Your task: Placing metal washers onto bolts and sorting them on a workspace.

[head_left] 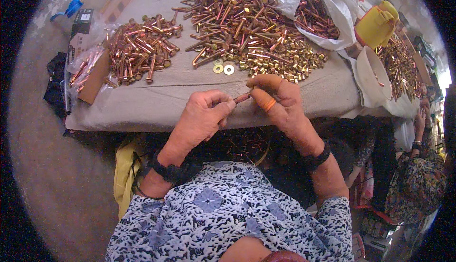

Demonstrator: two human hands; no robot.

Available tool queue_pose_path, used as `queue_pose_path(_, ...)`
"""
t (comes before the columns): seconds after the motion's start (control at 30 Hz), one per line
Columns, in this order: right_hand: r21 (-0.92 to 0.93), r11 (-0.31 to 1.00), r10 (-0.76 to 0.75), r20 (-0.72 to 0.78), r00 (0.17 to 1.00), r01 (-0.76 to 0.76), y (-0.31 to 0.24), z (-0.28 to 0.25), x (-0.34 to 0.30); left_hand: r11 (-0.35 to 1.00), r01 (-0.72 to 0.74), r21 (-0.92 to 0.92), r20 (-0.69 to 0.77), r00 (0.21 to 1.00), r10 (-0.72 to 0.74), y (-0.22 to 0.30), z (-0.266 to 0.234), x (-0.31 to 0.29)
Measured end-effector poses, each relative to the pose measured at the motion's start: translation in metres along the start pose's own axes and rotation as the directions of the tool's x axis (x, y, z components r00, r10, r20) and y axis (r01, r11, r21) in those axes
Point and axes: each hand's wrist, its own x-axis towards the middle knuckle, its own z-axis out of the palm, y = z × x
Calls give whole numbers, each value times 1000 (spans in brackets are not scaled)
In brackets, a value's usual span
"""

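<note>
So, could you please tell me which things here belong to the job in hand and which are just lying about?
Apparently in use:
bolt-like piece, held in left hand, right hand at its end
bolt pile
small gold-coloured fittings
flat washers

Apparently just lying about:
blue item, far left
yellow container, right

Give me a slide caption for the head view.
Left hand pinching a bolt, right hand at its end, before a heap of bolts on a cloth-covered table.

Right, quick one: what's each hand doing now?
Left hand: closed, pinching a copper-coloured bolt.
Right hand: thumb and finger bent at the bolt's far end; can't tell whether they grip it.
</note>
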Motion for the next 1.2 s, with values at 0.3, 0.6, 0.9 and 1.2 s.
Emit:
queue_pose_path(0.3, 337, 924, 155, 105, 982, -182, 0, -5, -3, 998, 11, -69, 74, 997, -6, -9, -4, 3)
queue_pose_path(0.6, 160, 987, -26, 114, 993, 7, -2, -8, -1, 991, 94, -93, 98, 992, -84, -2, -6, 0)
queue_pose_path(0.9, 98, 995, -42, 73, 996, 35, 4, -3, -4, 991, 90, -96, 109, 991, -80, -5, -8, 0)
queue_pose_path(1.2, -256, 963, 107, 71, 992, -86, -7, -7, -4, 922, -255, 291, -53, 958, 282, -15, 1, 2)
